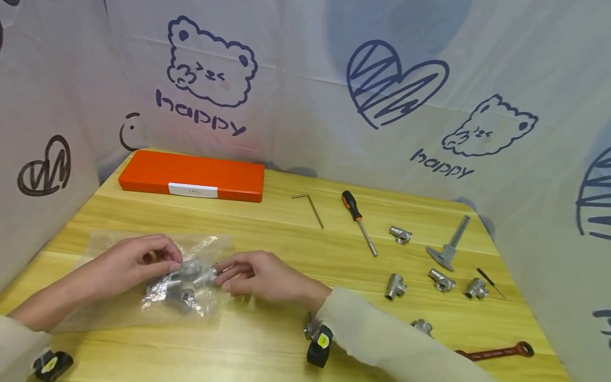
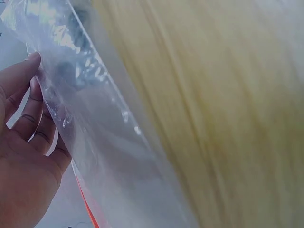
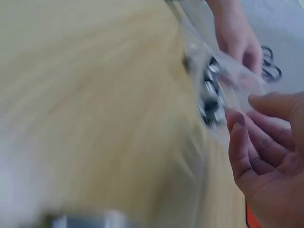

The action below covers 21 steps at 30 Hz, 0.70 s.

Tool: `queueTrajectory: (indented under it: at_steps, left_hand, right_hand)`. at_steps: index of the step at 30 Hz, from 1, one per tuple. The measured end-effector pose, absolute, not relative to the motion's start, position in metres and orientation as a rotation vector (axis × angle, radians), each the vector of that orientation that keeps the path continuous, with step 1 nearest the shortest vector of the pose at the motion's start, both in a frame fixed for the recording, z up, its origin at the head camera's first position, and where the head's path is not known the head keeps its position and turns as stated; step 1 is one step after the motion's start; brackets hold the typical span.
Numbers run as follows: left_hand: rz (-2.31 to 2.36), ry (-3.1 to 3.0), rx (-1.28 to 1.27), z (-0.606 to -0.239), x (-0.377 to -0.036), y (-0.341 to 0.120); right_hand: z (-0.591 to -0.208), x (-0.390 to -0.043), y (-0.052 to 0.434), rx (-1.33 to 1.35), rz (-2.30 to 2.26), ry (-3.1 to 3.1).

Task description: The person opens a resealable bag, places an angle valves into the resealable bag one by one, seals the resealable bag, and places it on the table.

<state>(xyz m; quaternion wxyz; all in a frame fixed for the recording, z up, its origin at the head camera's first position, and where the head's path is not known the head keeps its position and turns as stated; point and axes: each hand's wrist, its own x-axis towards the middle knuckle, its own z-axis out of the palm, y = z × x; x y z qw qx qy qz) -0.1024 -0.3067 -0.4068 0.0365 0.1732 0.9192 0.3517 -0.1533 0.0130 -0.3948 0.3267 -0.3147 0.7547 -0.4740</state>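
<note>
A clear plastic bag [image 1: 119,302] lies on the wooden table [image 1: 267,339] at the front left, with several metal pipe fittings [image 1: 188,276] bunched inside it. My left hand [image 1: 168,261] pinches the bag's top from the left, right above the fittings. My right hand [image 1: 224,276] pinches the bag's edge from the right, fingers curled. The left wrist view shows the left hand [image 2: 28,114] with its thumb on the bag [image 2: 109,142]. In the blurred right wrist view, the right hand [image 3: 251,137] sits beside the fittings [image 3: 211,95].
An orange case [image 1: 191,175] lies at the back left. To the right are a hex key [image 1: 310,208], a screwdriver [image 1: 358,220], a caliper [image 1: 451,244], several loose fittings [image 1: 395,286] and a red wrench [image 1: 496,351]. Printed fabric walls [image 1: 305,95] enclose the table.
</note>
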Motion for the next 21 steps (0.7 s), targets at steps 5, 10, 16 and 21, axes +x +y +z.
queueTrajectory:
  at_steps: [5,10,16,21]
  left_hand:
    - [1.084,2.815,0.531,-0.407,-0.102,-0.307]
    - [1.065,2.817,0.52,-0.405,-0.103,-0.307]
    - [1.059,2.816,0.519,-0.405,-0.103,-0.306]
    - [1.064,2.811,0.524,-0.406,-0.103,-0.305]
  right_hand:
    - [-0.387,-0.17,0.062,-0.909,-1.096,2.081]
    - [-0.385,-0.186,0.125,-0.969,-0.835,2.018]
    - [-0.387,-0.19,0.153,-1.029,-0.714,1.813]
    - [-0.39,-0.19,0.155,-1.092,-0.676,1.79]
